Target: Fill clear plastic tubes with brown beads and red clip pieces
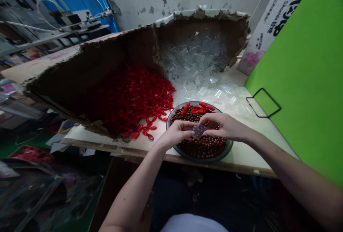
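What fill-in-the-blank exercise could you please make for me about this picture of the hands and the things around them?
The left hand and right hand hold a small clear piece together above the ____ beads.
On those beads, in the round dish, lie a few ____ oval pieces.
In the torn cardboard box, seen in this view, the heap of oval pieces lies to the ____ of the heap of clear plastic pieces.

brown, red, left

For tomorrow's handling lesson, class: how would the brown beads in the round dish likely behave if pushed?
The brown beads look smooth and round, so they would probably roll and scatter easily. Loosely heaped in the shallow dish, they might spill over its low rim if shoved hard.
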A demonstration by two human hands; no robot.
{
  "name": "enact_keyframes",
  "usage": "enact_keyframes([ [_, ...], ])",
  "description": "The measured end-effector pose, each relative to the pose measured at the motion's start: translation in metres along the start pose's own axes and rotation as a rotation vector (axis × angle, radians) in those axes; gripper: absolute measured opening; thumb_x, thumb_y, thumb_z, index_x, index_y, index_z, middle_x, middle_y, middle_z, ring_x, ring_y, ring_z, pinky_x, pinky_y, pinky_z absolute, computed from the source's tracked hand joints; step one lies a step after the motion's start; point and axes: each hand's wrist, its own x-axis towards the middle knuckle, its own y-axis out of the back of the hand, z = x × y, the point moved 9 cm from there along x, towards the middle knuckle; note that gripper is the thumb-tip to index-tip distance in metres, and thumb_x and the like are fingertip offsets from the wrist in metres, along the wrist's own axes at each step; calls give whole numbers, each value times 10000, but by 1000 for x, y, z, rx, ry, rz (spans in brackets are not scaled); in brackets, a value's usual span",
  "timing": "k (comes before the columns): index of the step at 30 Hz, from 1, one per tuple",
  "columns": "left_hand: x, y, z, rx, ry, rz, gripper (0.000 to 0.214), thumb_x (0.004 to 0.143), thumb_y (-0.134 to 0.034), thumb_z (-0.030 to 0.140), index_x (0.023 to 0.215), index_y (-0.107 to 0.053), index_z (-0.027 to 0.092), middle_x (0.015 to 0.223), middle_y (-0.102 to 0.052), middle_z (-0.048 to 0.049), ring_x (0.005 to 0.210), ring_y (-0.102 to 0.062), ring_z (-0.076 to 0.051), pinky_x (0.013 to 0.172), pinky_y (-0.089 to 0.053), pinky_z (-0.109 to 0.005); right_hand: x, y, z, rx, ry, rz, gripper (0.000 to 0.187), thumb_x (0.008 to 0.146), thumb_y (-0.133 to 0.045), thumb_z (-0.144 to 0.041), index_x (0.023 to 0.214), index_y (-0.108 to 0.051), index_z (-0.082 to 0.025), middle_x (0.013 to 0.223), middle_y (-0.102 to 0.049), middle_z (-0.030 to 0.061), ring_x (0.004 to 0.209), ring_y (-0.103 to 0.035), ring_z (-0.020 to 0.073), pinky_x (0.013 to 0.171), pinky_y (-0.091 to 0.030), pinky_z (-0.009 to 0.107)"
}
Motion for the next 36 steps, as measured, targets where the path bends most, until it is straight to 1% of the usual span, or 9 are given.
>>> enact_keyframes([
  [3,2,-2,0,1,18,-14,375,667,-685,167,1040,-707,136,919,-735,-83,710,-652,-124,650,-485,-213,1,2,4,-16,-30,-8,220,764,-644,-351,928,-598,-210,882,-676,23,767,-636,165,668,-487,278],
  [8,4,6,-6,-68,17,29,396,663,-712,185,1058,-696,147,910,-735,-71,720,-651,-124,677,-496,-228,-8,12,17,19,-100,20,246,760,-661,-384,901,-570,-204,775,-665,6,690,-634,149,617,-481,263],
  [11,4,8,-5,-100,-4,24,390,658,-732,204,1044,-699,156,925,-733,-66,737,-650,-123,685,-492,-222,-10,17,18,14,-94,84,269,748,-675,-376,943,-590,-212,849,-677,20,730,-649,159,656,-499,281],
  [15,3,6,-2,-146,-14,13,404,645,-749,209,1042,-698,154,946,-727,-71,736,-651,-125,680,-493,-224,-7,16,9,15,-7,123,270,759,-663,-342,1004,-623,-235,999,-674,27,781,-660,152,728,-517,296],
  [20,4,4,-3,-221,-38,24,409,634,-769,207,1031,-693,148,914,-724,-60,726,-653,-115,679,-501,-216,-4,15,-2,-8,83,174,212,780,-650,-293,979,-675,-225,968,-698,33,825,-662,169,765,-519,300],
  [25,6,5,-3,-322,-76,81,424,600,-797,209,1004,-682,152,904,-718,-49,740,-660,-123,665,-507,-213,-9,16,-6,49,72,238,309,796,-647,-299,1097,-678,-237,1060,-706,45,966,-649,203,889,-500,351],
  [30,1,7,-2,-378,-100,91,380,615,-791,212,965,-665,136,1002,-700,-80,777,-668,-143,692,-521,-236,-23,36,32,199,-99,407,375,812,-626,-367,1155,-655,-217,1140,-682,74,930,-665,216,825,-538,364],
  [33,-4,15,-4,-445,-144,126,326,631,-784,225,917,-645,149,1013,-692,-63,819,-679,-167,726,-531,-266,-32,48,61,-51,-194,463,275,826,-592,-359,1022,-710,-206,1028,-714,73,884,-665,230,812,-527,393],
  [36,-9,21,-8,-490,-175,150,300,677,-757,260,921,-612,162,1018,-688,-61,883,-684,-196,770,-531,-294,-32,39,81,-317,-227,388,181,821,-577,-294,894,-725,-220,885,-721,50,787,-658,218,760,-525,390],
])
